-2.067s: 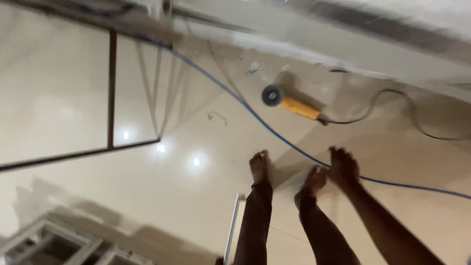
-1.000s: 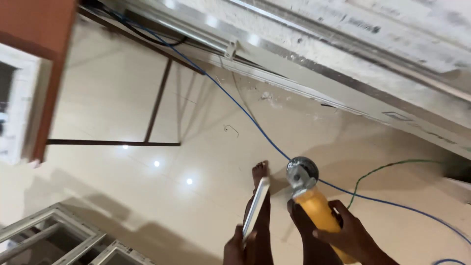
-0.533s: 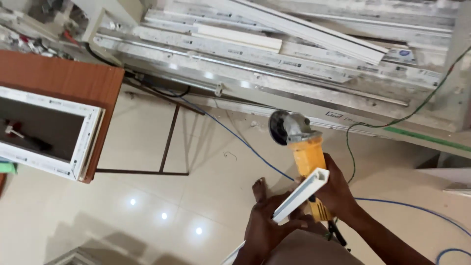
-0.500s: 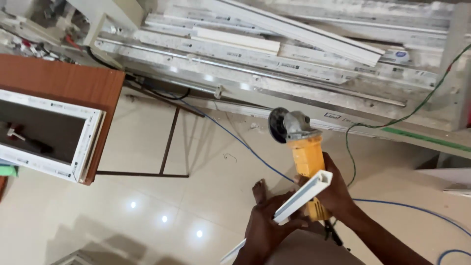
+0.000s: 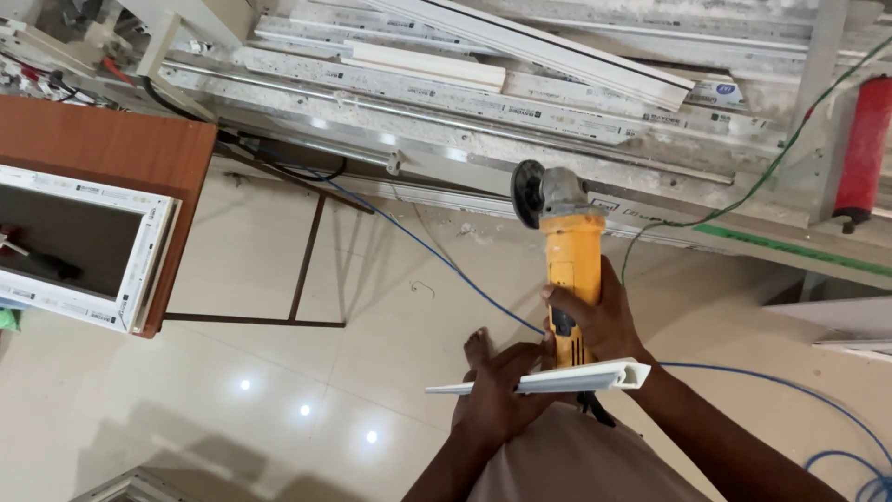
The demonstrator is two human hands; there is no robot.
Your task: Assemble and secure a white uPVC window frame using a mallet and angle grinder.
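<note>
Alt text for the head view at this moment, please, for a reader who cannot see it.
Seen from above, the right hand grips a yellow angle grinder, disc pointing away, while the left hand holds a short white plastic profile strip level across it. Below are a glossy tiled floor, a blue cable and stacked white profiles.

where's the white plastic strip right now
In the head view the white plastic strip lies level across the lower middle, held in the left hand, just below the right hand gripping the yellow angle grinder.
</note>
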